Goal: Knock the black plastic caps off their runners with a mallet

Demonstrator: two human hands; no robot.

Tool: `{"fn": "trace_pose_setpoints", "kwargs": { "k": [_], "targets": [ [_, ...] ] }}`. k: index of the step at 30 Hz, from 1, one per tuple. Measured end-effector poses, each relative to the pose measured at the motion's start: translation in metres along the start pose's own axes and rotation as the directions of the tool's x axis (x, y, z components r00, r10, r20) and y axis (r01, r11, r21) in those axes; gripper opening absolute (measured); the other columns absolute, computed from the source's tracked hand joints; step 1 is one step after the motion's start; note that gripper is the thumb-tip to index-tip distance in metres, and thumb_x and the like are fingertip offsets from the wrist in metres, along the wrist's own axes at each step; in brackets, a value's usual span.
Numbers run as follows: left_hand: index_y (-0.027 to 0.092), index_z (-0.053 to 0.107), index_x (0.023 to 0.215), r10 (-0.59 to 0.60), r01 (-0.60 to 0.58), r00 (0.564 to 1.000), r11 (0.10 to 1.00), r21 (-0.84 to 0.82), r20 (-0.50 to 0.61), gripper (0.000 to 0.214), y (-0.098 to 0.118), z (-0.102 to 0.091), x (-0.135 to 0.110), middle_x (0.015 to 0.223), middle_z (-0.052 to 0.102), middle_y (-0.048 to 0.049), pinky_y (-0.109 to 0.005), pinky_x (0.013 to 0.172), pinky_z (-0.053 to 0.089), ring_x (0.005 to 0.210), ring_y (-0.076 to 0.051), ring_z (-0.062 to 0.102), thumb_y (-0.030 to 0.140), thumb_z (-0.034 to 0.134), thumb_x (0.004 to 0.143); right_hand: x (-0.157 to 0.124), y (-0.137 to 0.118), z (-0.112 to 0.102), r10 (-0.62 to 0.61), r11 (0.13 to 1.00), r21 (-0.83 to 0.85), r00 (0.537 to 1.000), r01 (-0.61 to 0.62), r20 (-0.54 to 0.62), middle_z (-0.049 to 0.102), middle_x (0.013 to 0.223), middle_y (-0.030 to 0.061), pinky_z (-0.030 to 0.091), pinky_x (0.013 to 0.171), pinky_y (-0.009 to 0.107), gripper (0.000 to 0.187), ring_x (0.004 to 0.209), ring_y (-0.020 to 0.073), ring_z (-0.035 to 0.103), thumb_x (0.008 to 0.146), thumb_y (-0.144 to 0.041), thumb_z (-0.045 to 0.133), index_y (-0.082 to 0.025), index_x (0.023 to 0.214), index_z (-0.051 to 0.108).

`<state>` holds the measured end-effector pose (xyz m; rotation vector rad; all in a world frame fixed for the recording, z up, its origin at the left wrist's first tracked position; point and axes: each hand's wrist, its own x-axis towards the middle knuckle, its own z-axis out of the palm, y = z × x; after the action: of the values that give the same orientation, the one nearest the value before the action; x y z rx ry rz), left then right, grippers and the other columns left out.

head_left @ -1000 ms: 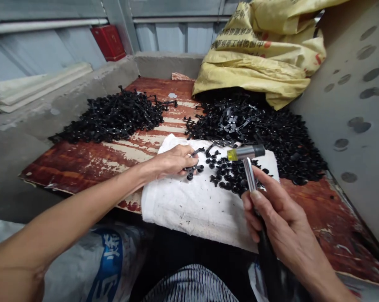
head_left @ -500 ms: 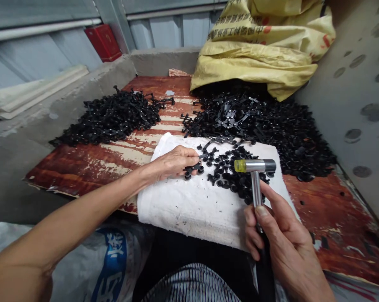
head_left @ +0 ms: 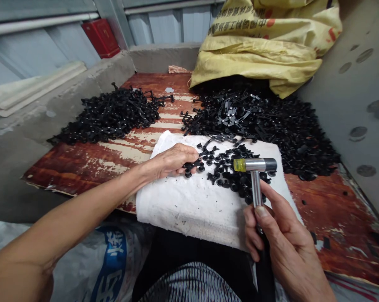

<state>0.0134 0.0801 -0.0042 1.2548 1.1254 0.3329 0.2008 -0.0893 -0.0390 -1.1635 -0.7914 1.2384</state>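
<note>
My right hand (head_left: pixel 280 235) is wrapped round the black handle of a mallet (head_left: pixel 256 180), whose metal head has one yellow end and one black end. The mallet is held up over the right part of a white cloth (head_left: pixel 179 205). My left hand (head_left: pixel 176 159) is closed, thumb and fingers pinching a small black plastic part (head_left: pixel 194 166) with round knobs at the cloth's far left. Its exact shape is partly hidden by the fingers. Right of it, loose black knobbed pieces (head_left: pixel 222 167) lie scattered on the cloth, some behind the mallet.
A heap of black linked parts (head_left: pixel 113 113) lies on the worn red board (head_left: pixel 76 167) at left. A larger heap (head_left: pixel 290 130) spills from a yellow woven sack (head_left: pixel 258 50) at back right. A concrete ledge (head_left: pixel 63 92) borders the left, a pale panel (head_left: pixel 365 71) the right.
The view has shifted slightly. Both hands keep nearly the same place, the mallet stays raised, and the black part in my left fingers has barely moved.
</note>
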Motion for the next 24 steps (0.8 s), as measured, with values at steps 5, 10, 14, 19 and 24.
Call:
{"fn": "trace_pose_setpoints", "kwargs": {
  "k": [5,10,14,19,24],
  "targets": [
    [0.014,0.055,0.064,0.002,-0.002,1.0,1.0,-0.029,0.008,0.029,-0.0017,-0.0014,0.001,0.053,0.06,-0.0019,-0.014,0.031,0.014,0.03,-0.001,0.034,0.012,0.048,0.092,0.0016,0.0012,0.0001,-0.007,1.0,-0.01,1.0,0.007,0.003,0.054,0.068,-0.0051,0.041,0.033,0.016,0.039,0.043,0.0078,0.042,0.095,-0.036,0.057,-0.039,0.134,0.053],
    [0.014,0.054,0.064,0.001,-0.001,1.0,1.0,-0.017,0.013,0.028,-0.0016,-0.0014,0.0018,0.052,0.06,-0.0014,-0.014,0.03,0.016,0.03,-0.001,0.033,0.012,0.048,0.092,0.0009,0.0019,-0.0011,-0.012,0.999,-0.03,1.0,0.013,0.01,0.054,0.068,-0.0053,0.041,0.033,0.016,0.04,0.042,0.008,0.043,0.094,-0.038,0.057,-0.038,0.134,0.052],
    [0.015,0.054,0.064,0.0,0.0,1.0,1.0,0.023,-0.002,0.027,-0.0015,-0.0005,0.002,0.051,0.059,0.0,-0.014,0.03,0.016,0.03,-0.001,0.032,0.012,0.048,0.09,-0.0006,0.0025,-0.0032,-0.012,0.999,-0.029,1.0,0.013,0.011,0.055,0.067,-0.0053,0.042,0.033,0.016,0.04,0.042,0.0078,0.043,0.095,-0.038,0.057,-0.039,0.135,0.051],
    [0.016,0.053,0.063,0.014,-0.014,1.0,0.998,0.06,0.007,0.025,-0.0056,-0.0042,0.0038,0.052,0.058,0.0002,-0.016,0.031,0.015,0.031,-0.001,0.032,0.018,0.053,0.087,-0.0006,0.0034,-0.0039,0.002,1.0,-0.022,1.0,-0.002,0.008,0.055,0.066,-0.0053,0.042,0.032,0.016,0.043,0.043,0.0081,0.043,0.094,-0.039,0.059,-0.038,0.135,0.051],
    [0.017,0.051,0.061,-0.033,0.037,0.999,0.993,0.111,-0.035,0.022,-0.0022,-0.0051,0.0056,0.053,0.059,-0.0005,-0.019,0.031,0.012,0.03,-0.002,0.031,0.02,0.057,0.083,0.0021,0.0001,-0.0011,0.023,0.998,-0.061,1.0,-0.024,-0.008,0.054,0.065,-0.0059,0.041,0.031,0.017,0.049,0.042,0.0084,0.042,0.09,-0.044,0.062,-0.035,0.136,0.049]
  ]
}}
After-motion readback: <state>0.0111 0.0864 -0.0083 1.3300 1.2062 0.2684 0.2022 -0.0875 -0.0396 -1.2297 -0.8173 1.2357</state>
